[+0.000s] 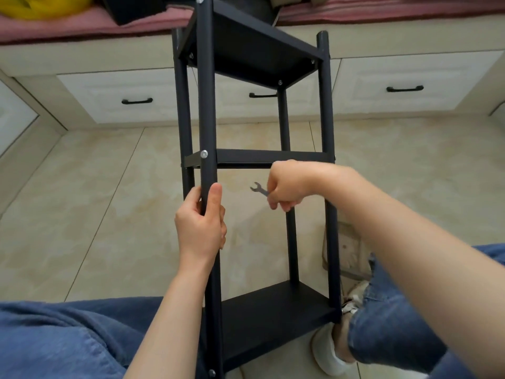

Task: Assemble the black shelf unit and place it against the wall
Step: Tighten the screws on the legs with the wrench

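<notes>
From the head view, the black shelf unit (pixel 273 157) with 3 shelves sits in the middle of the scene over the tiled floor (pixel 95 201), its near end between the person's knees. The left hand (pixel 200 222) has its grip wrapped around the near left post (pixel 206 105). The right hand (pixel 287 184) grips a small wrench (pixel 258 189) just below the middle shelf. White drawers (pixel 136 91) lie beyond.

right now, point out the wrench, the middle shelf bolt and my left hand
wrench (pixel 258 189): head view, near its open end
middle shelf bolt (pixel 203 154): head view, the bolt head
left hand (pixel 200 224): head view, back of the hand
</notes>
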`<state>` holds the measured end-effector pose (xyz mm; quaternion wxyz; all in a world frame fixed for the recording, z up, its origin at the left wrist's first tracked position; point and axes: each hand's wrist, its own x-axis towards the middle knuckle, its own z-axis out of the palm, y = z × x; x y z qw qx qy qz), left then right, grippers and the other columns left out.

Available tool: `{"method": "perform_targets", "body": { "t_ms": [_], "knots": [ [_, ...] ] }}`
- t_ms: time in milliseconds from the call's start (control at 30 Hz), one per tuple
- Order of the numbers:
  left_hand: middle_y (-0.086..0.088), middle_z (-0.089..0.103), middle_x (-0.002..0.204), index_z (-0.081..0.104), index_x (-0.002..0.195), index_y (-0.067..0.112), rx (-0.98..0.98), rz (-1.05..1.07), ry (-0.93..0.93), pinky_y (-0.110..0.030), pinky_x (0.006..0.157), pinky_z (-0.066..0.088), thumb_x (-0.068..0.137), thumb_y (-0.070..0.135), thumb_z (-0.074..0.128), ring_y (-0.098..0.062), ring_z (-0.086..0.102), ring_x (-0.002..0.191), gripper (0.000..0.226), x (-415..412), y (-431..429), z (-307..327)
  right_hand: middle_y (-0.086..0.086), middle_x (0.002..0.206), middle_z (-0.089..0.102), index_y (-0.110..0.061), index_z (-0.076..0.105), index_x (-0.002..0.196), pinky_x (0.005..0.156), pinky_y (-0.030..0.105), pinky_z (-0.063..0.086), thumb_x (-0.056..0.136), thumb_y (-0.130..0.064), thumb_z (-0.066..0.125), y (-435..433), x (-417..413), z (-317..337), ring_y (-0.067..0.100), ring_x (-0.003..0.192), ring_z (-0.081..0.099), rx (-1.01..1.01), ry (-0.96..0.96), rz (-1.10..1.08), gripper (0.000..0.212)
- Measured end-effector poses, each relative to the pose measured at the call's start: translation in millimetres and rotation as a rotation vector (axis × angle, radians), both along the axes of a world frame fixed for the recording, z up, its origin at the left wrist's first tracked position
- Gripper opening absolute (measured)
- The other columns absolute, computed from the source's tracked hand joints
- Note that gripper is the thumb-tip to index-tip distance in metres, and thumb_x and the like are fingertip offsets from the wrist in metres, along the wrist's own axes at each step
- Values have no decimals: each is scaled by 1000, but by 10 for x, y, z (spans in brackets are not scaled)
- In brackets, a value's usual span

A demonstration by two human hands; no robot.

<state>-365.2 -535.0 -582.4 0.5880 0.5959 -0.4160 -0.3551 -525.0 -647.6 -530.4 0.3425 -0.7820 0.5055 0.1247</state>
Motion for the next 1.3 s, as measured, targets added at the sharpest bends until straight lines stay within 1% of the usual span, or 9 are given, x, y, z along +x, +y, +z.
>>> {"method": "perform_targets", "body": {
  "t_ms": [167,367,467,567,700,767,900,1133,1300],
  "knots": [
    [6,41,53,61,77,38,8,3,-17,-22,35,31,96,42,65,-13,36,37,20,4,16,-35,3,75,64,-10,71,97,56,22,47,92,-23,67,-131,-366,166,16,66,58,-93,130,37,14],
    [2,42,56,60,78,33,18,5,-37,-23,36,31,96,38,66,-15,36,38,19,16,27,-69,-4,71,62,-19,77,93,65,22,57,90,-29,71,-276,-979,126,11,69,60,37,-157,-227,13],
    [2,41,56,59,77,32,16,-5,-20,-23,36,30,92,44,67,-15,35,38,21,18,35,-85,-3,83,60,-16,77,93,70,27,59,86,-29,75,-385,-1175,39,14,73,55,16,-206,-383,15],
    [2,40,56,59,77,30,21,-9,-6,-23,36,30,87,49,67,-15,35,38,23,17,29,-91,1,112,61,-13,77,93,71,26,54,88,-24,73,-506,-1284,-11,16,86,56,7,-281,-535,13],
    [2,41,57,59,77,33,18,-15,-14,-22,36,29,94,42,66,-16,33,39,21,19,24,-86,-1,131,54,-11,76,102,93,35,51,94,-25,66,-601,-1351,-72,26,119,53,90,-307,-581,19],
    [0,40,58,59,76,35,14,-19,-21,-22,36,29,97,38,64,-16,33,39,23,24,25,-81,4,128,59,-7,75,105,99,37,49,97,-23,62,-619,-1346,-94,25,118,54,147,-382,-600,22],
    [-6,37,59,57,73,34,8,-21,-26,-23,35,28,98,36,63,-19,31,38,27,24,31,-76,5,104,65,-9,70,93,87,30,51,99,-17,57,-629,-1254,-120,20,101,60,196,-532,-637,17],
    [-1,41,58,61,74,37,9,-3,-64,-23,35,30,94,44,61,-13,34,40,21,101,41,-72,8,92,60,-4,69,88,86,30,48,95,-13,60,-567,-1122,-114,21,93,56,89,-498,-610,14],
    [-3,42,58,57,79,23,20,58,-57,-22,36,29,98,39,60,-14,35,39,25,227,11,-100,11,85,55,-5,63,71,80,32,40,93,-9,58,-513,-1040,47,23,87,49,3,-574,-558,24]
  ]
}}
